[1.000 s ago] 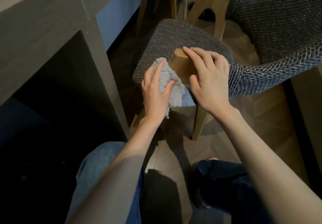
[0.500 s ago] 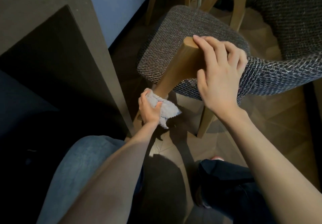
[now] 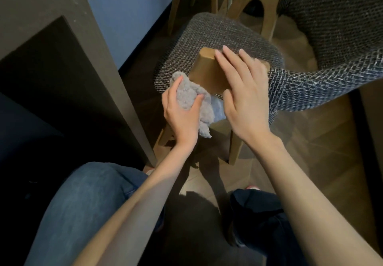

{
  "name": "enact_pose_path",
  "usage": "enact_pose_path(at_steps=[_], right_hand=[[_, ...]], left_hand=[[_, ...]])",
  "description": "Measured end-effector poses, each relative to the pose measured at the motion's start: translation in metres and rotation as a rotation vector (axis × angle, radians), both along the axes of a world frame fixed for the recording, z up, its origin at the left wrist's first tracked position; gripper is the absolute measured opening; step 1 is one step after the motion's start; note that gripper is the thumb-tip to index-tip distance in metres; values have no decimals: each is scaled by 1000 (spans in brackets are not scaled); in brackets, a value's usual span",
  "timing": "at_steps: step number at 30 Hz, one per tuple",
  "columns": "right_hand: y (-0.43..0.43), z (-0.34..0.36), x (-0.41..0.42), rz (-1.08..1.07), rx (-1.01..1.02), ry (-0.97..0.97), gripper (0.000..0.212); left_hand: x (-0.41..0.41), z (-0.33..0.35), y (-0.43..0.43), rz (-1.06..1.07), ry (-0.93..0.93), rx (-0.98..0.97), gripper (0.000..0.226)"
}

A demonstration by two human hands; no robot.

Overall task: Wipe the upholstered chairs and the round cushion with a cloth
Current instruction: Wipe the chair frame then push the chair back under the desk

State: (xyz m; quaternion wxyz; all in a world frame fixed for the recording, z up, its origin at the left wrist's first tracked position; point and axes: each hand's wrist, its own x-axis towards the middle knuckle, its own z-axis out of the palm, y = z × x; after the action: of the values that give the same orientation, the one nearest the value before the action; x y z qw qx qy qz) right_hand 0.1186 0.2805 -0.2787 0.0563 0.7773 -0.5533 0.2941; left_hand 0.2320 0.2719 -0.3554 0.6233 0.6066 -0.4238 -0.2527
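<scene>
Head view: left hand (image 3: 181, 110) clamps the bunched grey cloth (image 3: 191, 93) against the chair's (image 3: 228, 31) wooden post (image 3: 205, 71), beside the seat edge. Right hand (image 3: 242, 93) lies flat over the post, steadying it. Probably mid-task; upholstery status unclear, round cushion not visible.

The left forearm (image 3: 145, 193) and right forearm (image 3: 300, 183) are bare, as are the left hand (image 3: 182, 110) and right hand (image 3: 242, 98). Short, pale fingernails show on the right. The left leg (image 3: 83, 203) wears mid-blue denim jeans, faded paler along the thigh, with a stitched seam near the knee. The right leg (image 3: 259, 209) is in darker, navy-looking fabric, deep in shadow. A small pinkish tip of footwear (image 3: 251, 187) shows just beyond it, its kind unclear.
</scene>
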Motion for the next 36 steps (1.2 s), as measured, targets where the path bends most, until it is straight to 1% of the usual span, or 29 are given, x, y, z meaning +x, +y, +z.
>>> enact_pose_path(at_steps=[3,5,7,10,12,14,18,20,23,27,30,34,36], right_hand=[[26,-17,-8,64,3,-126,54],[39,-37,-13,-1,57,-234,47],[43,-57,-14,-72,209,-403,41],[34,-83,-3,-126,496,-614,41],[21,-98,8,-97,649,-726,44],[7,-111,21,-50,784,-898,45],[-17,-139,42,-39,966,-1284,42],[-25,-155,47,-69,1020,-1416,40],[-36,-177,57,-165,1105,-1468,37],[-45,-206,72,-285,1196,-1661,47],[-49,-231,75,-289,1218,-1778,48],[-54,-263,82,-251,1315,-1699,36],[-56,-275,84,-246,1356,-1597,35]], left_hand=[[-3,0,1,-24,39,-14,62],[-4,-7,-1,-10,38,5,61],[-2,-18,-2,1,42,61,60],[7,-34,-2,-4,20,162,59],[14,-42,-4,-8,-23,193,60],[21,-49,-7,-13,-62,228,61],[33,-70,-14,-21,-100,287,60],[38,-83,-16,-21,-97,314,60],[48,-104,-23,-44,-103,426,63],[64,-130,-33,-152,-170,541,62],[68,-148,-38,-184,-181,620,62],[71,-169,-42,-208,-151,693,61],[73,-179,-44,-230,-159,731,61]])
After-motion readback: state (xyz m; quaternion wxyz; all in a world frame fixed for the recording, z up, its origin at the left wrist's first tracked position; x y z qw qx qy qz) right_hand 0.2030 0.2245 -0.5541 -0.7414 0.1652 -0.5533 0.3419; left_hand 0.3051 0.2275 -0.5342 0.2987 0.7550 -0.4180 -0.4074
